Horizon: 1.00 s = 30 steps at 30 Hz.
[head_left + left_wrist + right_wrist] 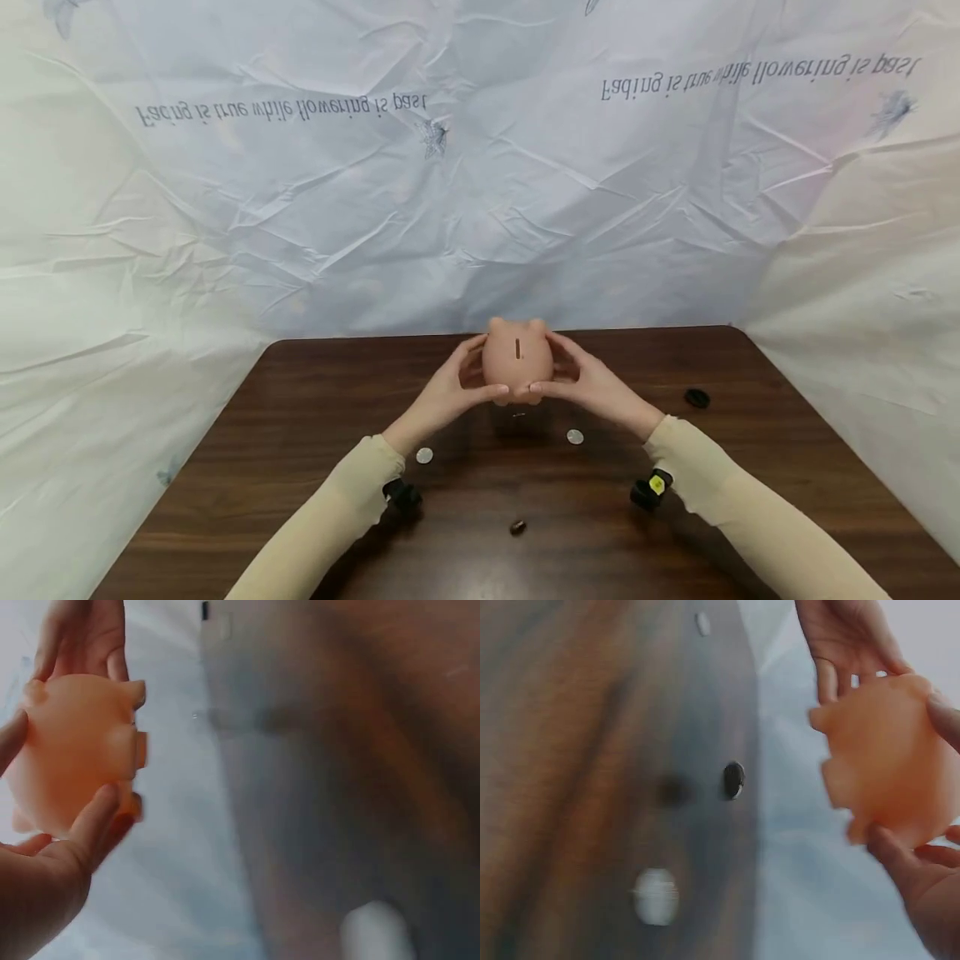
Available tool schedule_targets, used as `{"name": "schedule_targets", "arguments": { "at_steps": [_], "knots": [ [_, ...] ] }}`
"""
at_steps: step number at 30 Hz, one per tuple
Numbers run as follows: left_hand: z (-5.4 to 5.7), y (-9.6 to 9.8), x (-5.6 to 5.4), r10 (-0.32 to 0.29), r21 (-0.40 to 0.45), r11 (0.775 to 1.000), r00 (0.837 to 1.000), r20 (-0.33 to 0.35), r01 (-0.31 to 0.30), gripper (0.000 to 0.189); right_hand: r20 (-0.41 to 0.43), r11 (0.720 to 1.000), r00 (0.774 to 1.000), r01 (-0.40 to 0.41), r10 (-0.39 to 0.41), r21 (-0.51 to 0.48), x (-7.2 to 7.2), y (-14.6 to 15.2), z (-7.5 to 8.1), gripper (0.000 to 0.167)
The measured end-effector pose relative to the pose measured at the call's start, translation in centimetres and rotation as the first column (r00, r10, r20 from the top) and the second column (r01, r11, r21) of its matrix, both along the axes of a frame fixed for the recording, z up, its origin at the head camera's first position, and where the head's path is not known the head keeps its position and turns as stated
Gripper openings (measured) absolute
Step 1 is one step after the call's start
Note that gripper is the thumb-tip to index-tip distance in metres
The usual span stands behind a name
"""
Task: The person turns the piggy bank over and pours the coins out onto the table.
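Note:
A peach-coloured piggy bank (517, 363) with a coin slot on top is held between both hands, raised over the far part of the table. My left hand (450, 387) grips its left side, the thumb near the lower middle. On the opposite side my right hand (588, 383) grips it, its thumb close to the other one. Stubby feet and a snout show on the piggy bank (82, 750) in the left wrist view. Silvery coins (575, 437) lie on the table in front of it.
The dark wooden table (300, 500) ends at a hanging white sheet (375, 250). A black round piece (697, 397) lies at the right. Nearer the front edge is a small dark, shiny piece (517, 527). Another silvery coin (424, 456) lies by the left wrist.

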<state>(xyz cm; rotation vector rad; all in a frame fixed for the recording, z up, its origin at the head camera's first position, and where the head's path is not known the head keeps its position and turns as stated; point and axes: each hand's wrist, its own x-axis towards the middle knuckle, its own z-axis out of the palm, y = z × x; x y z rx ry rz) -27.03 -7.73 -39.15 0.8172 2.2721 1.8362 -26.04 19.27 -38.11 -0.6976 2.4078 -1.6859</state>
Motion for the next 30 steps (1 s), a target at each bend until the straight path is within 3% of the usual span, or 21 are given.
{"name": "schedule_targets", "arguments": {
  "at_steps": [2, 4, 6, 8, 10, 11, 13, 15, 17, 19, 21, 23, 25, 26, 28, 30],
  "knots": [
    [1.0, -0.2, 0.2, -0.009, 0.052, 0.999, 0.993, -0.119, 0.015, 0.088, -0.137, 1.000, 0.991, 0.002, -0.005, -0.028, 0.5, -0.2, 0.7, 0.095],
    [1.6, -0.4, 0.4, -0.030, 0.083, 0.995, 0.983, -0.182, 0.046, 0.090, -0.222, 0.999, 0.975, 0.006, -0.015, -0.040, 0.8, -0.4, 1.1, 0.095],
    [1.6, -0.6, 0.4, -0.038, 0.056, 0.997, 0.988, -0.152, 0.047, 0.089, -0.192, 0.999, 0.981, 0.013, -0.019, -0.032, 0.7, -0.5, 0.9, 0.095],
    [1.6, -0.6, 0.5, -0.035, -0.007, 0.999, 0.999, -0.033, 0.035, 0.085, -0.089, 1.000, 0.996, 0.022, -0.020, 0.019, 0.2, -0.6, 0.2, 0.092],
    [1.4, -0.5, 0.6, -0.022, -0.082, 0.996, 0.995, 0.096, 0.030, 0.084, 0.014, 0.994, 1.000, 0.023, -0.025, 0.105, -0.3, -0.5, -0.6, 0.092],
    [1.5, -0.4, 0.7, -0.008, -0.108, 0.994, 0.992, 0.129, 0.022, 0.084, 0.043, 0.990, 0.999, 0.026, -0.032, 0.135, -0.5, -0.4, -0.8, 0.093],
    [1.7, -0.1, 0.7, 0.007, -0.105, 0.994, 0.993, 0.117, 0.006, 0.085, 0.010, 0.988, 0.999, 0.034, -0.036, 0.148, -0.6, -0.3, -0.5, 0.095],
    [2.2, 0.3, 0.5, 0.003, -0.044, 0.999, 1.000, 0.009, -0.003, 0.087, -0.087, 0.995, 0.995, 0.046, -0.038, 0.093, -0.2, -0.2, 0.5, 0.095],
    [2.9, 0.5, 0.5, 0.015, 0.032, 0.999, 0.992, -0.123, -0.011, 0.089, -0.194, 0.998, 0.980, 0.056, -0.051, 0.021, 0.4, -0.1, 2.0, 0.096],
    [3.3, 0.5, 0.6, 0.016, 0.084, 0.997, 0.984, -0.176, -0.002, 0.090, -0.230, 0.998, 0.972, 0.052, -0.056, -0.023, 1.0, -0.3, 2.9, 0.094],
    [2.9, 0.2, 0.9, 0.026, 0.068, 0.998, 0.989, -0.144, -0.016, 0.087, -0.180, 0.998, 0.982, 0.059, -0.059, -0.008, 1.3, -0.5, 2.8, 0.092],
    [1.6, -0.1, 1.1, 0.036, 0.012, 0.999, 0.998, -0.042, -0.035, 0.086, -0.080, 0.998, 0.996, 0.053, -0.050, 0.031, 1.3, -0.7, 1.7, 0.090],
    [0.2, -0.3, 1.3, 0.049, -0.048, 0.998, 0.996, 0.069, -0.045, 0.087, 0.035, 0.997, 0.998, 0.044, -0.046, 0.061, 1.2, -0.7, 0.7, 0.091],
    [-0.2, -0.4, 1.3, 0.060, -0.082, 0.995, 0.994, 0.090, -0.052, 0.088, 0.064, 0.996, 0.997, 0.048, -0.053, 0.078, 1.2, -0.7, 0.5, 0.091],
    [0.3, -0.4, 1.4, 0.067, -0.090, 0.994, 0.996, 0.061, -0.061, 0.090, 0.064, 0.997, 0.997, 0.046, -0.049, 0.057, 1.3, -0.6, 1.1, 0.090],
    [2.1, -0.4, 1.8, 0.060, -0.029, 0.998, 0.997, -0.047, -0.062, 0.088, -0.021, 0.999, 0.998, 0.052, -0.052, 0.008, 1.8, -0.6, 2.7, 0.089]
  ]
}}
